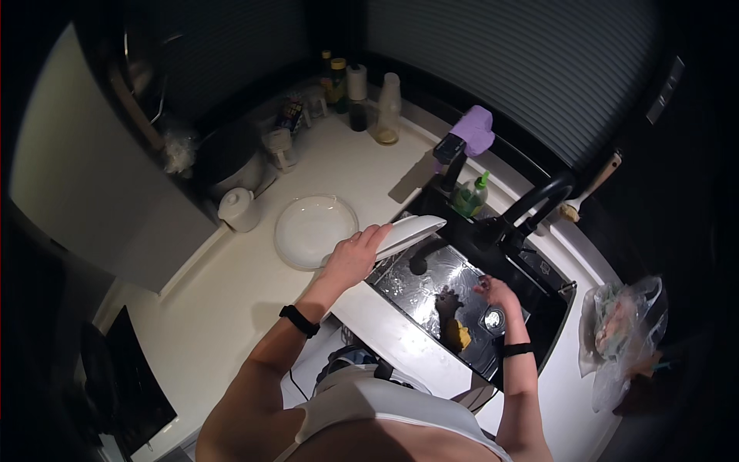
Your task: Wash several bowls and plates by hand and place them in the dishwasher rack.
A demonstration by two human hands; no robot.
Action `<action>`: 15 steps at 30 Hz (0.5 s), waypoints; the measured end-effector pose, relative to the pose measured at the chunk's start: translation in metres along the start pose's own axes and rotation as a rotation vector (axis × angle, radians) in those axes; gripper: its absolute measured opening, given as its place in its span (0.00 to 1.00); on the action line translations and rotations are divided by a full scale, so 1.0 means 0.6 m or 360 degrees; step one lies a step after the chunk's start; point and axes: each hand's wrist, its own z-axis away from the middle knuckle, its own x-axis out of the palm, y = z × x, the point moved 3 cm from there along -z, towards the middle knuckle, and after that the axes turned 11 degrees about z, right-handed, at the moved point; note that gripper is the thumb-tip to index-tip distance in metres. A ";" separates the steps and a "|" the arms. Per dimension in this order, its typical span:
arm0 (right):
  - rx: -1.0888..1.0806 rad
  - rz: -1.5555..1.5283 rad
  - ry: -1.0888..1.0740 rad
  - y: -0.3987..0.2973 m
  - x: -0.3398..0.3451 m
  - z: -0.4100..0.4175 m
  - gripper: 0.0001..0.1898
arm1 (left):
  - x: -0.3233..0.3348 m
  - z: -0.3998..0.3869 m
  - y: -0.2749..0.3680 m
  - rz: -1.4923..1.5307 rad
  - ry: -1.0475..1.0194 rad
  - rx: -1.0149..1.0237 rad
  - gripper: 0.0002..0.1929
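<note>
My left hand (353, 260) grips a white dish (409, 232), tilted on its edge above the left end of the black sink (424, 294). My right hand (493, 290) hangs over the basin with its fingers apart and nothing in them. Just below that wrist is the round metal drain (494, 319). A crumpled yellow sponge or cloth (460, 335) lies on the wet sink floor near the front wall. Left of the held dish, a round white plate or shallow bowl (316, 230) with a clear rim rests on the counter.
A black faucet (534, 199) arches behind the sink, beside a green soap bottle (470, 195) and a purple cloth (474, 130). A brush (594, 185) leans at the back right. Plastic bags (620, 329) sit right; a lidded white jar (239, 209) and several bottles (357, 92) stand left and behind.
</note>
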 end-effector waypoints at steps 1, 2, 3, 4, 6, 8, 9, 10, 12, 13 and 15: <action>-0.0117 -0.0084 -0.0114 -0.026 0.009 -0.003 0.28 | -0.003 0.002 -0.007 -0.0001 0.0019 0.0008 0.26; -0.0210 -0.0060 -0.0153 -0.053 0.015 -0.007 0.28 | -0.009 0.003 -0.015 -0.0006 0.0032 -0.0007 0.26; -0.0297 -0.0037 -0.0188 -0.079 0.021 -0.010 0.27 | -0.021 0.003 -0.028 0.0135 0.0223 -0.0131 0.25; -0.0405 -0.0122 -0.0148 -0.126 0.009 -0.006 0.26 | -0.036 0.010 -0.045 0.0269 0.0415 -0.0269 0.24; -0.0530 -0.0201 -0.0124 -0.221 -0.022 0.006 0.25 | -0.057 0.021 -0.092 0.0497 0.0581 -0.0647 0.23; -0.0700 -0.0538 0.0113 -0.295 -0.044 0.002 0.23 | -0.055 0.043 -0.165 0.0735 0.0743 -0.1001 0.22; -0.0721 -0.0535 0.0106 -0.328 -0.045 -0.009 0.23 | -0.053 0.058 -0.216 0.0848 0.0913 -0.0877 0.23; -0.0748 -0.0627 0.0139 -0.352 -0.045 -0.020 0.23 | -0.062 0.061 -0.234 0.0972 0.1064 -0.0743 0.23; -0.0751 -0.0718 0.0172 -0.386 -0.047 -0.047 0.22 | -0.072 0.068 -0.246 0.0938 0.1046 -0.0832 0.23; -0.0763 -0.0771 0.0191 -0.408 -0.047 -0.061 0.23 | -0.087 0.080 -0.247 0.0880 0.1046 -0.0927 0.23; -0.0802 -0.0831 0.0183 -0.456 -0.042 -0.080 0.23 | -0.092 0.117 -0.298 0.0784 0.1078 -0.0953 0.22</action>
